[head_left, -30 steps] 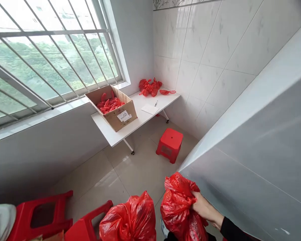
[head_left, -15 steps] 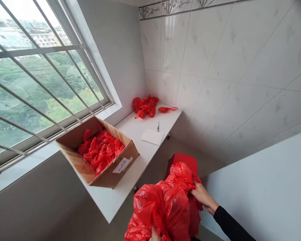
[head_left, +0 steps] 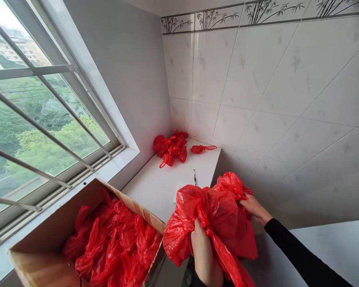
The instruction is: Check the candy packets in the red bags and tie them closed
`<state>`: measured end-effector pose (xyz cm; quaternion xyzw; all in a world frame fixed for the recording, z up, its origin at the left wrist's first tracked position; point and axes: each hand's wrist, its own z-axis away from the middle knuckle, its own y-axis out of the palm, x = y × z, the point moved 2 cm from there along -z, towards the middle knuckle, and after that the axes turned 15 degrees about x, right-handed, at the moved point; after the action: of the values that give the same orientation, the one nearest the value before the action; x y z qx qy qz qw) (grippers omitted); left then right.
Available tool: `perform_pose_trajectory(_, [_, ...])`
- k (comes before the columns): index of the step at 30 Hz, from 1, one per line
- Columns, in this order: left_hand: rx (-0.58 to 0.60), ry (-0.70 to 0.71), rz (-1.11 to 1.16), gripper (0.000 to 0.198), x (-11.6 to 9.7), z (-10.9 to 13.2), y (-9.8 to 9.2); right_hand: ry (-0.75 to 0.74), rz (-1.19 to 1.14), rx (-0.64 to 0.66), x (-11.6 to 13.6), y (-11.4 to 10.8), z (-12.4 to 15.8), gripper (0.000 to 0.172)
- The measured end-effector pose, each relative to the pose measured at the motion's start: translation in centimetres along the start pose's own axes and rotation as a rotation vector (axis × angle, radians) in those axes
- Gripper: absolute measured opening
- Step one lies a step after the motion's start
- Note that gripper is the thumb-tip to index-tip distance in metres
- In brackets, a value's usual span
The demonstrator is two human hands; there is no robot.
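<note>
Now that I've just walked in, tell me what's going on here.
A person is holding bunched red plastic bags above the table, with the left hand and the right hand each gripping gathered plastic. At lower left, an open cardboard box by the window holds more red bags. Another red pile sits in the table's far corner, with a small red bag beside it and a pen nearer.

No lettering, brand, number or sign is legible on the red bags (head_left: pixel 223 213), the cardboard box (head_left: pixel 38 265) or the tiled wall (head_left: pixel 257 79).
</note>
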<state>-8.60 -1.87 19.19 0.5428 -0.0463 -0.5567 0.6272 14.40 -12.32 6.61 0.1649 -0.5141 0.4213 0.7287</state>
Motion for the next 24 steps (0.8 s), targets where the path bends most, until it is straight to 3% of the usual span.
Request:
perform_pose_trajectory(3, [0.058, 0.084, 0.062, 0.033, -3.8, -5.6, 1.7, -0.025, -0.022, 0.011, 3.2, 0.5, -5.7, 0.036])
perform_pose_trajectory(7, [-0.035, 0.110, 0.059, 0.037, -7.3, -15.6, 0.5, -0.088, 0.007, 0.072, 7.8, 1.6, -15.5, 0.038])
perform_pose_trajectory(12, [-0.160, 0.147, 0.058, 0.031, -11.4, -29.9, -1.2, -0.156, 0.164, 0.185, 14.4, 3.5, -31.0, 0.035])
perform_pose_trajectory(16, [-0.206, 0.153, 0.040, 0.034, -14.1, -40.7, -1.9, -0.192, 0.378, 0.242, 19.5, 5.7, -44.4, 0.021])
perform_pose_trajectory(20, [-0.254, 0.128, 0.028, 0.036, -14.4, -49.3, -4.2, -0.216, 0.596, 0.307, 23.4, 9.5, -56.7, 0.026])
perform_pose_trajectory(24, [-0.332, 0.073, 0.038, 0.030, -12.2, -54.5, -7.0, -0.269, 0.740, 0.404, 24.8, 14.3, -64.8, 0.033])
